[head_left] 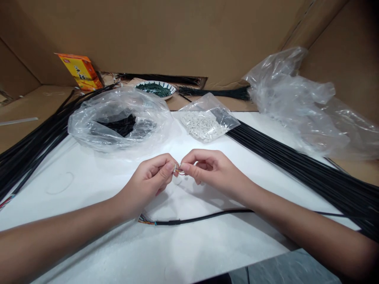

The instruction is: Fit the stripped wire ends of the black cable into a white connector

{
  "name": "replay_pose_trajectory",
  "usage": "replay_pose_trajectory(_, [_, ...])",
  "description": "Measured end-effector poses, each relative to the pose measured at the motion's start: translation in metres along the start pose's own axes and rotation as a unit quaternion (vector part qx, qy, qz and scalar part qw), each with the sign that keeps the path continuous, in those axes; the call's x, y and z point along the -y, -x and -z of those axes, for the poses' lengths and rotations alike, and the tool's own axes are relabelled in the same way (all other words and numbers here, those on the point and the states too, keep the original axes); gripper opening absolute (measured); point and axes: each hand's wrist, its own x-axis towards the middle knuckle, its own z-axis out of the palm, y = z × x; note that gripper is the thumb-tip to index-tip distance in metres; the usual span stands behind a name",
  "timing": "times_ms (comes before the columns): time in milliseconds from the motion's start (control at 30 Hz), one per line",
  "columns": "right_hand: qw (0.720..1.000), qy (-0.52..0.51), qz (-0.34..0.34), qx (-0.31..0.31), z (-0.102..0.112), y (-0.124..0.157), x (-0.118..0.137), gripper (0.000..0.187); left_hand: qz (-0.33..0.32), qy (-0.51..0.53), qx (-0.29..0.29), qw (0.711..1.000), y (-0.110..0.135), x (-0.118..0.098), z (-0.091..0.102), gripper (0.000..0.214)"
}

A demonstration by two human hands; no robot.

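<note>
My left hand (151, 179) and my right hand (207, 167) meet fingertip to fingertip over the white sheet (97, 221). Both are pinched closed on a tiny white connector (176, 168) with thin coloured wire ends at it. A black cable (204, 217) lies on the sheet below my wrists, its stripped end showing coloured strands near my left wrist. Which wire enters the connector is too small to tell.
A clear bag of small white parts (204, 124) and a clear bag with black pieces (118, 122) lie behind my hands. Black cable bundles run along the left (32, 142) and right (319, 173). A dish of green bits (155, 88), an orange box (81, 71), crumpled plastic (299, 102) and cardboard walls (189, 35) surround.
</note>
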Motion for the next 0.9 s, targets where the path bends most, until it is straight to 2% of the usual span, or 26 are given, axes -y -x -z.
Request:
replay_pose_trajectory(400, [0.990, -0.135, -0.048, -0.004, 0.0034, -0.0034, -0.0007, 0.017, 0.012, 0.010, 0.007, 1.000, -0.0015, -0.0003, 0.0001, 0.033])
replay_pose_trajectory(567, [0.958, -0.261, -0.117, 0.030, 0.0034, -0.0035, 0.0032, 0.022, 0.004, -0.002, -0.002, 1.000, -0.0022, -0.0008, -0.0008, 0.035])
replay_pose_trajectory(700, [0.937, -0.306, -0.157, 0.061, 0.0046, -0.0023, 0.0023, 0.025, 0.000, 0.017, 0.006, 1.000, -0.0050, 0.0008, -0.0005, 0.034])
replay_pose_trajectory(800, [0.940, -0.299, -0.152, 0.070, 0.0041, -0.0011, 0.0012, 0.023, 0.002, 0.029, 0.020, 0.999, -0.0058, 0.0019, 0.0004, 0.034])
replay_pose_trajectory(900, [0.963, -0.238, -0.112, 0.064, 0.0032, 0.0004, 0.0021, 0.018, 0.005, 0.031, 0.029, 0.999, -0.0056, 0.0022, 0.0011, 0.034])
